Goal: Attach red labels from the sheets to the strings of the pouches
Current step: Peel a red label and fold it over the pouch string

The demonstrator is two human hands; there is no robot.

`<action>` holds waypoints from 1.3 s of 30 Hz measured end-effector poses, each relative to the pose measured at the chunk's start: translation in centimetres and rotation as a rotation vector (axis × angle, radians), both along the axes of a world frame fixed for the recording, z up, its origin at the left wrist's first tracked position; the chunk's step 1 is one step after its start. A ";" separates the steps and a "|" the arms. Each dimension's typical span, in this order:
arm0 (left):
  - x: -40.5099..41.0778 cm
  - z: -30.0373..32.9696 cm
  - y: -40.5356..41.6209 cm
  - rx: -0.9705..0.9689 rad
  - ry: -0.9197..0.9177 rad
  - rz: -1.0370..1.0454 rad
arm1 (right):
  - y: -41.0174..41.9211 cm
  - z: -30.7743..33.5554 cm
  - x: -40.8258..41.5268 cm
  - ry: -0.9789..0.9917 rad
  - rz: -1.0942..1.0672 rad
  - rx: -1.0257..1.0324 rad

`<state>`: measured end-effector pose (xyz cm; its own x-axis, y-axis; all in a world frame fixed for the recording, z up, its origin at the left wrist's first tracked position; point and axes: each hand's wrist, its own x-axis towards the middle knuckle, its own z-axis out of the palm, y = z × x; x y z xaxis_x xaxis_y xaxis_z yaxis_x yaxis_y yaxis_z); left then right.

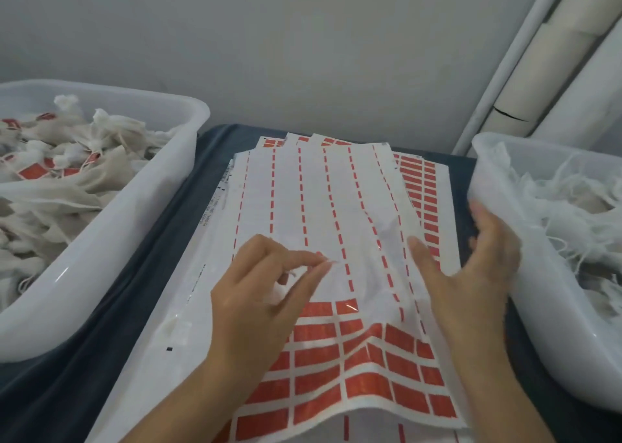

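A stack of label sheets point(336, 207) lies in the middle of the table. The top sheet is bare white at its far part, with rows of red labels point(367, 368) left at its near end. My left hand point(255, 308) hovers over the sheet, thumb and forefinger pinching a short white string point(292, 273); something pale shows under its fingers. My right hand point(471, 274) is blurred, fingers spread and straight, at the sheet's right edge beside the right bin, holding nothing.
A white plastic bin point(111, 240) on the left holds several cloth pouches point(101, 139) with red labels on them. A second white bin point(498, 186) on the right holds pouches with loose white strings point(565, 213). Dark blue cloth point(141, 308) covers the table. A grey wall stands behind.
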<state>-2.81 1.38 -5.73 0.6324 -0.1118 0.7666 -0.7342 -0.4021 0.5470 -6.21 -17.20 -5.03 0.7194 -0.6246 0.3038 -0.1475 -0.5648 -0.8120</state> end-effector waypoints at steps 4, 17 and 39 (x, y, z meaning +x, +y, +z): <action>-0.4 -0.2 -0.2 0.076 -0.072 -0.049 | 2.0 0.7 -0.5 0.354 0.430 0.399; -0.4 -1.0 -0.7 0.133 -0.008 -0.129 | 2.3 0.2 -0.7 0.085 0.404 0.731; -0.5 -1.8 -1.2 0.257 0.038 -0.169 | 5.1 -0.7 -1.1 0.017 0.640 0.279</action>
<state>-3.29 0.21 -7.52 0.6158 -0.4050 0.6759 -0.7836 -0.4048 0.4714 -7.31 -12.08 -5.70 0.9752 -0.1295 0.1794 0.1310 -0.3155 -0.9398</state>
